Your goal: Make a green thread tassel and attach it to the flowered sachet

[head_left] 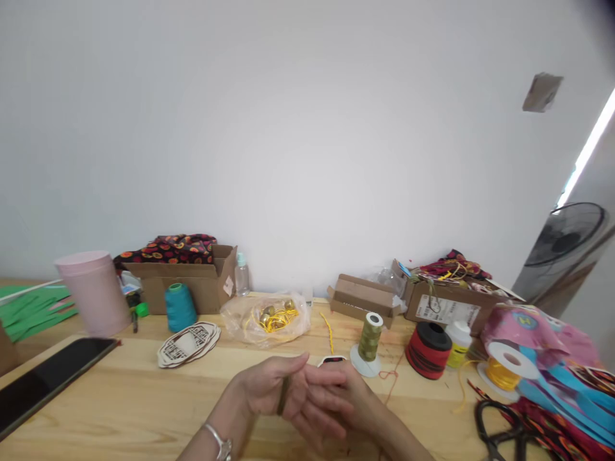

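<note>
Close together over the front of the wooden table (144,410), my two hands meet with their fingers overlapping. My left hand (283,390) is turned palm up, and a band of olive thread (284,394) lies wound across it at the base of the fingers. Against its fingers rests my right hand (348,394), fingers stretched out to the left, with nothing visible in them. Just behind the hands, a patch with a dark middle and pale edge (332,360) is partly hidden. An olive thread spool (371,338) stands upright beyond my right hand.
Left are a phone (52,381), a pink canister (95,294), a teal thread cone (180,308) and stacked patches (188,346). Behind lies a plastic bag of bells (269,319). Right are a red cord spool (427,351), a glue bottle (459,342), yellow ribbon (502,374) and black-handled scissors (500,429).
</note>
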{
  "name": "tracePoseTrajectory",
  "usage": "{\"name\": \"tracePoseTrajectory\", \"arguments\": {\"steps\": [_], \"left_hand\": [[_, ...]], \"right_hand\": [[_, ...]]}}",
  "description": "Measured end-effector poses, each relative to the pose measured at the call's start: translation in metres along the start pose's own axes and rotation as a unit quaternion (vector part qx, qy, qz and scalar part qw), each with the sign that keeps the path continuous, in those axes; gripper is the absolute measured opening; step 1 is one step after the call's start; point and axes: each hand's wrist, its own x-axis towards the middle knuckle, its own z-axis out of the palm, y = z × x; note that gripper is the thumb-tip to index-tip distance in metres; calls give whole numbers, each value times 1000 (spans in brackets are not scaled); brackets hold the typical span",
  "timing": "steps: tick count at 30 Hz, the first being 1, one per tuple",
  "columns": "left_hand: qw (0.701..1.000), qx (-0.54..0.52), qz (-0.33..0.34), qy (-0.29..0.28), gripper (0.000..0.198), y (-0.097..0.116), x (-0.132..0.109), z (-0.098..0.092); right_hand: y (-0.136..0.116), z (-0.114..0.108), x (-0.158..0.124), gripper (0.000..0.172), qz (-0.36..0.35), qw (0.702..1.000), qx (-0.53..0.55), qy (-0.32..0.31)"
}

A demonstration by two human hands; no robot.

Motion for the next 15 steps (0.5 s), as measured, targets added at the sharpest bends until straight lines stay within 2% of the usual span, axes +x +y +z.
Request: {"name": "tracePoseTrajectory", "arguments": {"steps": [1, 3, 8, 12, 15], "left_hand": [[1000, 6, -1, 9, 58, 1, -4, -3], [1000, 7, 15, 16, 58, 3, -10, -7], [984, -76, 163, -5, 51, 7, -18, -8], [972, -103, 208, 44, 47, 9, -18, -9], [943, -146, 291, 68, 46, 9, -20, -12]], "right_hand": [[2, -1, 0, 53, -16, 1000, -4, -12], [8, -5, 0, 49, -13, 996, 55, -73], [14, -11, 1, 36, 18, 985, 118, -128], [11, -16, 4, 30, 55, 983, 107, -137], [12, -21, 6, 28, 75, 988, 64, -118]]}}
